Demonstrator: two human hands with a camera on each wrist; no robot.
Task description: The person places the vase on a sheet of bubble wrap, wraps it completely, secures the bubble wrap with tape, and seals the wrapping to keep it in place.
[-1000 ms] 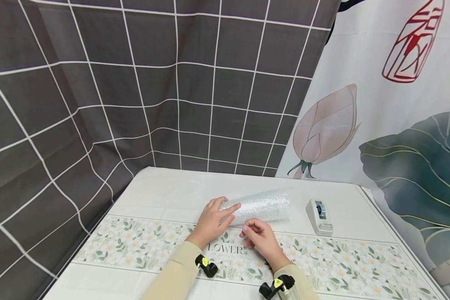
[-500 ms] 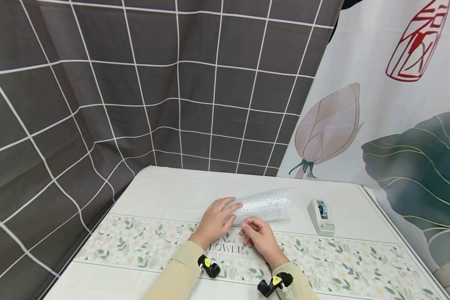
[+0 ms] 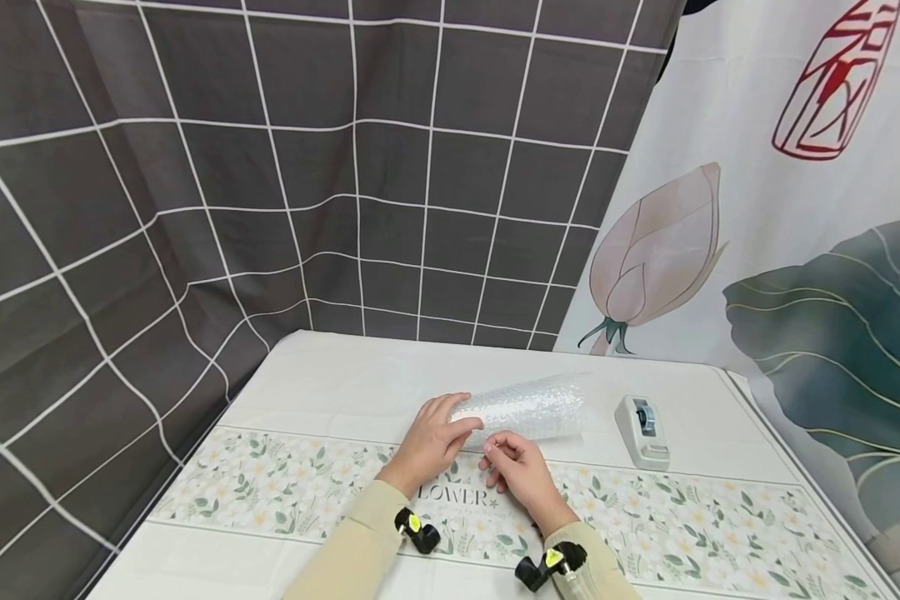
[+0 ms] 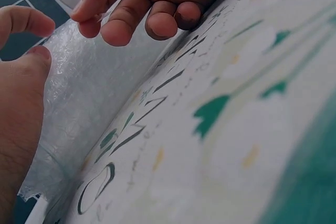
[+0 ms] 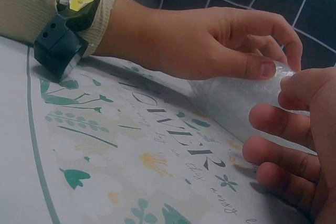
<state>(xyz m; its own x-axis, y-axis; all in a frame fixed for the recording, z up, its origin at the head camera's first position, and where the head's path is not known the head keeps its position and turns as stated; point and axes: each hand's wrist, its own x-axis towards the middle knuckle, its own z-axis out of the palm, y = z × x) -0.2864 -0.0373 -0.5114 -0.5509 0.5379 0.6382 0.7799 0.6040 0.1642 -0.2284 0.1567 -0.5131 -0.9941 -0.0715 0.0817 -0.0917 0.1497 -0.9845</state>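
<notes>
A roll of clear bubble wrap (image 3: 532, 408) lies slantwise on the table, its near edge low beside my hands. My left hand (image 3: 429, 442) holds its left end, fingers curved over the top and thumb on the near side; the right wrist view shows this left hand (image 5: 226, 45) bent over the wrap. My right hand (image 3: 519, 475) is just in front of the roll, its thumb and index finger pinched together. In the left wrist view a thin clear sliver shows at the right hand's fingers (image 4: 118, 27); most of it is hidden.
A white tape dispenser (image 3: 641, 433) stands right of the roll. The white tablecloth (image 3: 330, 375) has a flowered band with lettering across it. Dark checked cloth (image 3: 390, 167) hangs behind and at the left, and a lotus-print curtain (image 3: 757, 208) at the right.
My left hand has shifted slightly right along the roll, and its fingers have moved from across the top toward the far side. The right hand has hardly moved.
</notes>
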